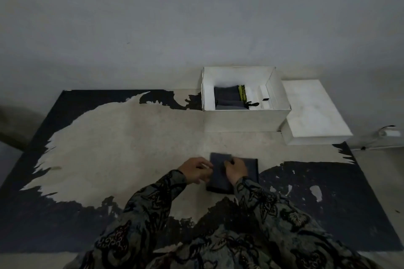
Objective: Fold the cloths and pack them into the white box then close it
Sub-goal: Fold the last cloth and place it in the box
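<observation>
Surface: Dim room with a grey wall; the dark worktop [65, 214] was worn to a large pale patch.
Cloth: one dark blue-grey folded cloth [244, 170] lay flat on the pale patch, directly in front of the person, folded to a compact rectangle.
Left hand: the left hand [194, 170] sat at the cloth's left edge, fingers curled at that edge; whether it pinched the fabric could not be told.
Right hand: the right hand [236, 170] rested on top of the cloth with fingers bent, pressing it down near the middle.
Box: the open white cardboard box [244, 119] stood at the far side, ahead and slightly right of both hands, well apart from the cloth.
Contents: dark folded cloths [227, 96] with a yellow-green strip already filled its left part; the right part looked free.
Lid: the flat white lid [312, 111] lay just beside the box on its right.
Relation: judged nearer to the box was the right hand; the cloth would travel forward and rightward.
</observation>
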